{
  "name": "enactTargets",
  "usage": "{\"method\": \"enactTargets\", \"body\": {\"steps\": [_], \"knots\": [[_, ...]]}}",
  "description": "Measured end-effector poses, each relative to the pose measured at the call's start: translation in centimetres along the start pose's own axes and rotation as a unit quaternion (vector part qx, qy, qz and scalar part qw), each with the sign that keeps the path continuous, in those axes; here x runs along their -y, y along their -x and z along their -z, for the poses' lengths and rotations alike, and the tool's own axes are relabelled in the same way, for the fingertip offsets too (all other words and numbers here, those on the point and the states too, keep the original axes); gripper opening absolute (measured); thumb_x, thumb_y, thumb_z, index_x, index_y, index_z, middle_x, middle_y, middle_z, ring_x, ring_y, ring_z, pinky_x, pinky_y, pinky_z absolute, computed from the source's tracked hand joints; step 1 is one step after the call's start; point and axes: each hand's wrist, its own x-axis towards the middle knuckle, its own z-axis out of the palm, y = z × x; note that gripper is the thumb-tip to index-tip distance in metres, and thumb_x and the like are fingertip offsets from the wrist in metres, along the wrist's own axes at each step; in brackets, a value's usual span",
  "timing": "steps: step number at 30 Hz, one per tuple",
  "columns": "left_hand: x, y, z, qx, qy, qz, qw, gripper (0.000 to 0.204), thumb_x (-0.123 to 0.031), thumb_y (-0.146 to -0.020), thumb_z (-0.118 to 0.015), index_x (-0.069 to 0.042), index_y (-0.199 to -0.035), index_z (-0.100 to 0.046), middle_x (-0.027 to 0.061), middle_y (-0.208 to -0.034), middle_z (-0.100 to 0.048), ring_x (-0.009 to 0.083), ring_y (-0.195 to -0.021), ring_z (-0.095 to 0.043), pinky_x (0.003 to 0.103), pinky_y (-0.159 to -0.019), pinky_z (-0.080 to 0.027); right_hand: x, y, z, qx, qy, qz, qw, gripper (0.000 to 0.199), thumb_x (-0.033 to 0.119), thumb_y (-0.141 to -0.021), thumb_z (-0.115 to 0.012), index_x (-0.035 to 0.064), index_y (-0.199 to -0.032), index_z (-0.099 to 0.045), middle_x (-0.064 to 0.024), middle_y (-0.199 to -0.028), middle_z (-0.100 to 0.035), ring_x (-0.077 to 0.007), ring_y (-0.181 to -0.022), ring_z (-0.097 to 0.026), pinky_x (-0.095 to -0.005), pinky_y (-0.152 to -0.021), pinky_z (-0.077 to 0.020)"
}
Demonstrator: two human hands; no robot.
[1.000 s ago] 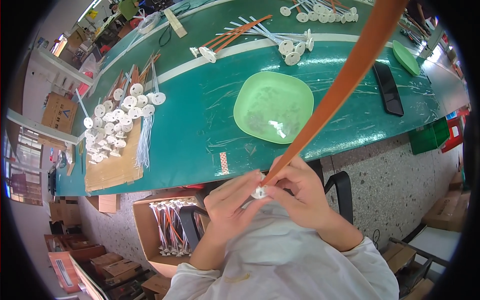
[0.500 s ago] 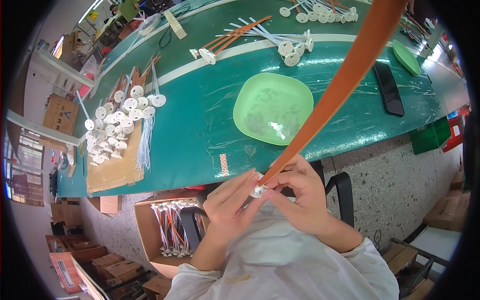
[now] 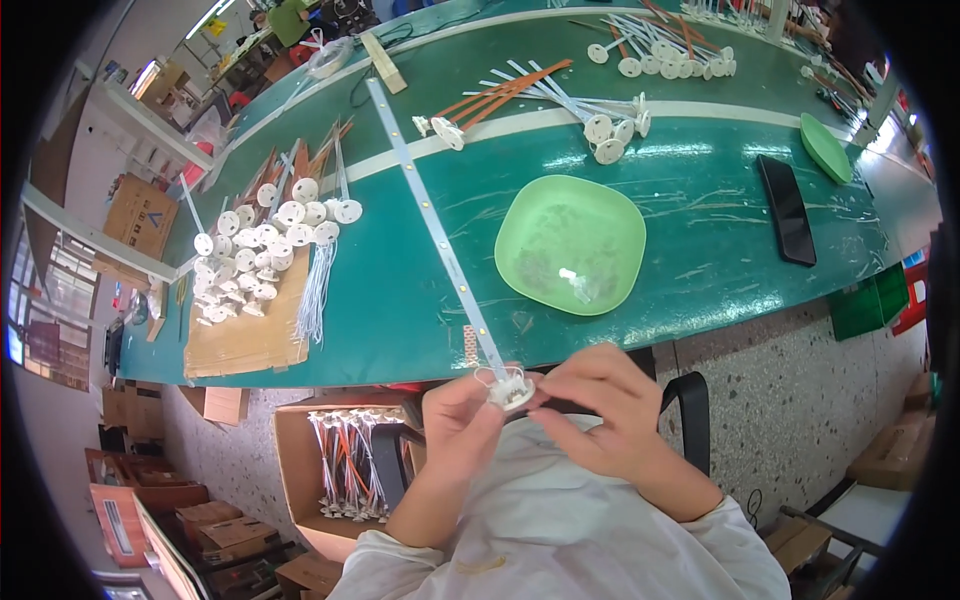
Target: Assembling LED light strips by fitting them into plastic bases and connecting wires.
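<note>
My left hand [image 3: 460, 425] pinches a white round base [image 3: 513, 394] between thumb and fingers, in front of my body. From that base a narrow LED strip [image 3: 430, 215] with small yellow lamps slants away up and left, over the green table. A loop of thin white wire [image 3: 485, 376] stands out beside the strip's near end. My right hand [image 3: 605, 410] is at the base's right edge, its thumb and forefinger closed around the rim. Whether a wire lies between those fingertips is too small to tell.
On the table [image 3: 390, 310] are a light green bowl [image 3: 605, 225] with scraps, a black phone [image 3: 788, 210] and a green dish [image 3: 825, 148]. Several white discs with strips [image 3: 265, 235] lie on cardboard at left. More disc-ended strips [image 3: 605, 130] lie farther back. A carton [image 3: 290, 450] of strips stands below.
The strip has swung from leaning up and right, its orange-brown side showing, to slanting away left with its lamp side up. The base has tilted in my hands. The view has shifted slightly.
</note>
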Motion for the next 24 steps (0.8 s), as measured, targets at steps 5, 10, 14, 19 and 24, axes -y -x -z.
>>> {"method": "enactTargets", "body": {"steps": [5, 10, 14, 19, 24], "knots": [[0.2, 0.7, 0.0, -0.017, -0.003, -0.011, 1.000, 0.035, -0.011, -0.094, -0.066, -0.002, -0.127, -0.058, 0.0181, -0.130, -0.061, 0.0265, -0.114, -0.064, 0.043, -0.096, -0.052, -0.3, 0.0, -1.3, -0.030, 0.082, 0.092, 0.992, 0.029, 0.001, -0.062, -0.080, 0.0027, -0.090, -0.072, -0.0065, -0.085, -0.069, -0.0218, -0.066, -0.062, -0.0290, -0.057, -0.0495], [0.2, 1.1, 0.1, 0.005, 0.051, 0.012, 0.999, 0.036, -0.003, -0.092, -0.065, 0.002, -0.127, -0.059, 0.0178, -0.128, -0.062, 0.0257, -0.117, -0.060, 0.042, -0.101, -0.047, 0.2, 0.4, -1.3, -0.044, 0.132, 0.128, 0.982, 0.029, 0.001, -0.061, -0.079, 0.0020, -0.089, -0.072, -0.0058, -0.084, -0.069, -0.0209, -0.064, -0.062, -0.0277, -0.055, -0.0501], [0.1, 1.2, 0.2, -0.004, 0.120, 0.053, 0.991, 0.034, -0.006, -0.097, -0.058, 0.006, -0.128, -0.058, 0.0183, -0.127, -0.062, 0.0263, -0.117, -0.060, 0.044, -0.099, -0.049, -0.4, 0.3, -1.1, -0.033, 0.132, 0.170, 0.976, 0.029, 0.001, -0.063, -0.078, 0.0001, -0.090, -0.070, -0.0073, -0.083, -0.068, -0.0201, -0.063, -0.060, -0.0274, -0.052, -0.0495], [0.2, 1.1, -0.2, -0.008, 0.103, 0.044, 0.994, 0.031, -0.004, -0.096, -0.059, 0.007, -0.125, -0.059, 0.0192, -0.125, -0.063, 0.0273, -0.114, -0.062, 0.045, -0.099, -0.050, -0.6, 0.3, -0.6, 0.002, 0.119, 0.182, 0.976, 0.025, 0.000, -0.065, -0.077, -0.0001, -0.090, -0.071, -0.0090, -0.084, -0.068, -0.0209, -0.063, -0.061, -0.0280, -0.053, -0.0506], [0.0, 0.9, 0.2, -0.019, 0.072, 0.033, 0.997, 0.030, -0.003, -0.094, -0.062, 0.008, -0.121, -0.061, 0.0208, -0.123, -0.064, 0.0282, -0.111, -0.064, 0.045, -0.099, -0.050, 0.6, -0.6, -0.9, -0.008, 0.109, 0.119, 0.987, 0.022, -0.001, -0.066, -0.078, 0.0010, -0.087, -0.072, -0.0086, -0.081, -0.070, -0.0239, -0.065, -0.065, -0.0300, -0.057, -0.0519]]}}
